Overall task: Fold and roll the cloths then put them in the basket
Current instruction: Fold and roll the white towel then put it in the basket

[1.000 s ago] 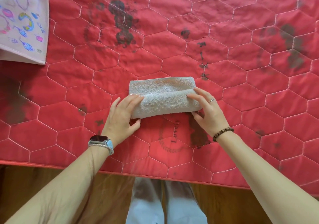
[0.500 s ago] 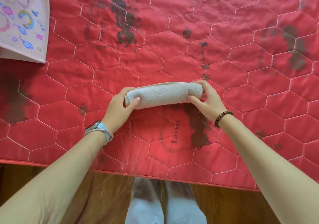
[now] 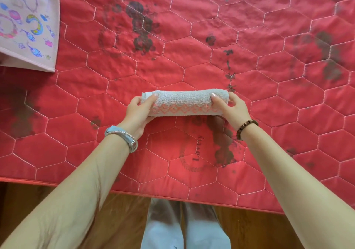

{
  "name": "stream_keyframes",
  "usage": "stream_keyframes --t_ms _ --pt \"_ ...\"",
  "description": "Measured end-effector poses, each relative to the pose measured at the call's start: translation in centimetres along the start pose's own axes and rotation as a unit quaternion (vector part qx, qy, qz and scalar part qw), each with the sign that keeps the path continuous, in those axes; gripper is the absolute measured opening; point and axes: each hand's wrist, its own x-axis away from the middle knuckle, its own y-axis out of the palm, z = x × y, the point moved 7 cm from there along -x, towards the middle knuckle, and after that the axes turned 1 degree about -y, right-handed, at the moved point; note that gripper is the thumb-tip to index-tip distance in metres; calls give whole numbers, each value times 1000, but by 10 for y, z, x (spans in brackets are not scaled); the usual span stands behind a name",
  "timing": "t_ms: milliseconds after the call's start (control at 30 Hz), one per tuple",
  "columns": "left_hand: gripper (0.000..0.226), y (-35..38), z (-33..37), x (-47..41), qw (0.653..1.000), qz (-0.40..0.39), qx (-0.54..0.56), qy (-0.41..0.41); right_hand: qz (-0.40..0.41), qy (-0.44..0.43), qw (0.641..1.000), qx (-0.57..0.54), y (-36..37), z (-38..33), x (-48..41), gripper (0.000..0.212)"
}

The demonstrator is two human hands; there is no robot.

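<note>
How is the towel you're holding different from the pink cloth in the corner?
The towel is rolled into a tube; the pink cloth lies unrolled. The towel is whitish with an orange diamond band; the pink cloth has colourful drawings. The left hand and right hand grip the towel's ends; nothing touches the pink cloth. Both are over the red quilt.

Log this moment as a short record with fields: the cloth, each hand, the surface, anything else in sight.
cloth: rolled towel, fully rolled, lying crosswise, pink diamond band facing the camera
left hand: grip curled round the towel's left end
right hand: grip curled round the towel's right end
surface: red quilted mat, dark stains, hexagon stitching
other cloth: pink printed cloth, far left corner, apart from the hands
basket: not in view
below mat edge: wooden floor
</note>
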Motion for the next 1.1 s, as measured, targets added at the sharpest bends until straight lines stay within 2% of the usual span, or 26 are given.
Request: stream_keyframes --t_ms 100,167,233,367,533,667,733,867,967,1000,1100 --pt "18 -3 -3 8 999 -4 50 -4 -41 35 994 -92 3 6 5 42" --pt "18 -7 -4 16 998 -8 65 -1 -68 59 983 -163 5 7 12 40" --pt "19 -10 -1 26 998 -12 68 3 -72 63 975 -203 4 1 21 37" --pt "21 -12 11 54 994 -37 100 18 -56 79 950 -295 1 -17 44 46" --pt "32 -13 42 96 986 -53 149 59 -42 46 931 -361 -9 -56 83 60" --pt "31 -14 77 139 976 -63 191 86 -4 5 931 -364 -26 -96 120 80" --pt "40 -15 97 164 974 -79 188 98 6 -5 932 -362 -37 -116 141 85" --pt "59 -15 140 211 968 -109 185 131 15 -42 928 -371 -59 -159 186 80" --pt "45 -10 174 247 959 -120 191 174 21 -77 925 -373 -79 -190 217 45" --pt "40 -9 184 258 954 -127 193 189 24 -88 923 -375 -84 -198 226 39" --pt "48 -1 210 293 944 -156 187 222 47 -109 915 -385 -102 -217 254 56"
